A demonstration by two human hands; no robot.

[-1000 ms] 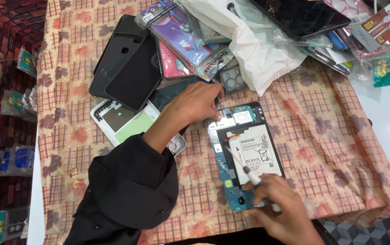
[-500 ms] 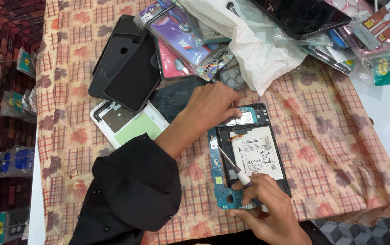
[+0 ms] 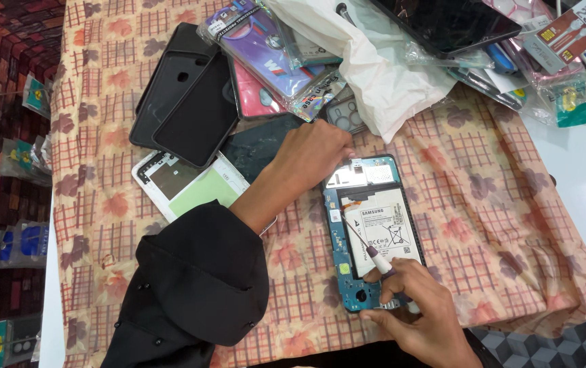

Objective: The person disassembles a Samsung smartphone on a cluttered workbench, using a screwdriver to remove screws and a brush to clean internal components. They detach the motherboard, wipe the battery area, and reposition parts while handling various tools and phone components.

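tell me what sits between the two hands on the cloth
In the head view, the opened phone lies between them: the left hand rests at its top edge, the right hand at its bottom, holding a screwdriver angled across the white battery.

Light was bright and even from overhead; soft shadows fell beneath the hands (image 3: 317, 153), plastic wrappers (image 3: 272, 51) at twelve o'clock glared, focus stayed sharp.

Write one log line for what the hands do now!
left hand: steadies opened blue phone top | right hand: thin screwdriver on white battery | base: checked floral cloth
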